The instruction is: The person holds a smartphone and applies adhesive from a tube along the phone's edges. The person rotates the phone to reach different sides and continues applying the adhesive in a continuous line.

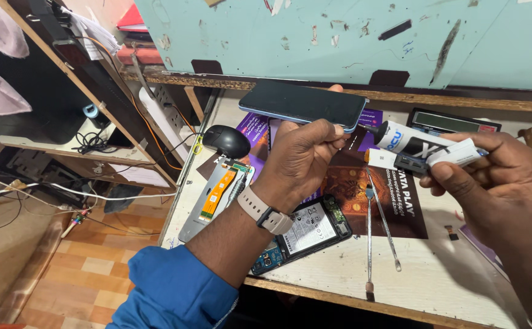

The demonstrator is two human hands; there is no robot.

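Looks like mid-job, glue stage: L hand (pixel 305 149) grips a dark phone (pixel 303 105) by its near edge, held flat above the bench, screen up. R hand (pixel 497 176) is closed round a white glue tube (pixel 421 146), black nozzle aimed at the phone's right edge, v. close but not touching as far as I can tell. No glue visible on the phone yet, so bonding seems not begun. Below the hands: an opened phone (pixel 302 234) w/ battery showing, a silver frame (pixel 214 198) w/ orange flex, two thin metal tools (pixel 378 228), a black mouse (pixel 226 141), calculator (pixel 451 122).
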